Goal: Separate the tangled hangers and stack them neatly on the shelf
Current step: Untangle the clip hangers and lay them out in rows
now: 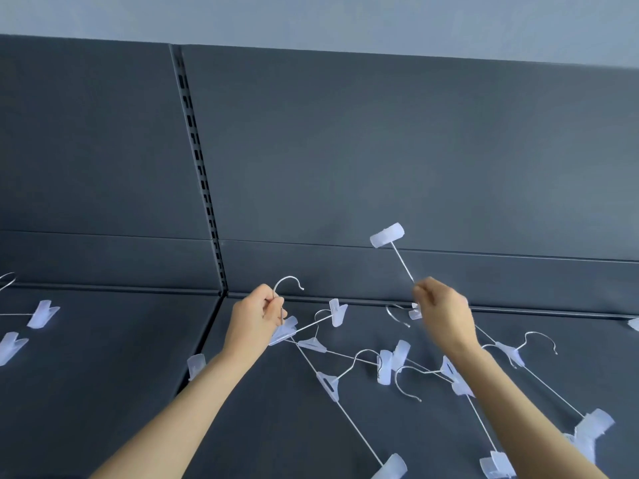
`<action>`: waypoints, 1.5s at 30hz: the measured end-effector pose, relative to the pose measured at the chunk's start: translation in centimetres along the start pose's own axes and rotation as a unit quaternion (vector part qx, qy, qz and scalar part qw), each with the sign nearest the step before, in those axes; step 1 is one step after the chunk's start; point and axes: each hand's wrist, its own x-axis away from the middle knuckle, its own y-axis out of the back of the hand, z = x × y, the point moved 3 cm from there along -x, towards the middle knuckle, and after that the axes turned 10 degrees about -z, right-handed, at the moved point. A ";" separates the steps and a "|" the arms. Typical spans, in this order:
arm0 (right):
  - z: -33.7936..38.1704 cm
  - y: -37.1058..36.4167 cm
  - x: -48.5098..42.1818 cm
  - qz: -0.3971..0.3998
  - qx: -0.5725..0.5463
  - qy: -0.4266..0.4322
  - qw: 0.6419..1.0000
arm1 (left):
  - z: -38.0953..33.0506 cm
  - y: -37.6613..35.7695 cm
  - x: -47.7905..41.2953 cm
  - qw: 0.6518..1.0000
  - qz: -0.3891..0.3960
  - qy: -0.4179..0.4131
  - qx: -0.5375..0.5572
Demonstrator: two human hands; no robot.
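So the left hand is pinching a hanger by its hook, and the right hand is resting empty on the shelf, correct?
Not quite. The head view shows the left hand gripping a hook, but the right hand is not empty: it is raised off the shelf, holding a hanger's wire rod with its clip up.

Ahead of me, at twelve o'clock along the very top of my view, runs a strip of pale grey-blue wall (311, 15). Below it stand two dark matte back panels: the left panel (86, 133) at ten o'clock and the wider right panel (415, 150) at one o'clock. Between them, a slotted metal upright (198, 160) slants down from eleven o'clock toward the middle. A thin horizontal seam (484, 253) crosses both panels low down.
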 end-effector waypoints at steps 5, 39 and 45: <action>-0.7 1.7 -1.5 -0.008 -0.057 -0.046 0.997 | -0.1 0.1 0.1 1.000 0.000 0.000 -0.004; 32.7 -27.3 16.1 0.292 -0.354 -0.104 0.883 | 16.7 47.6 -6.7 0.897 -0.346 -0.005 -0.275; 37.9 -32.4 19.5 0.309 -0.328 -0.109 0.886 | 21.4 49.5 -8.0 0.889 -0.202 0.045 -0.409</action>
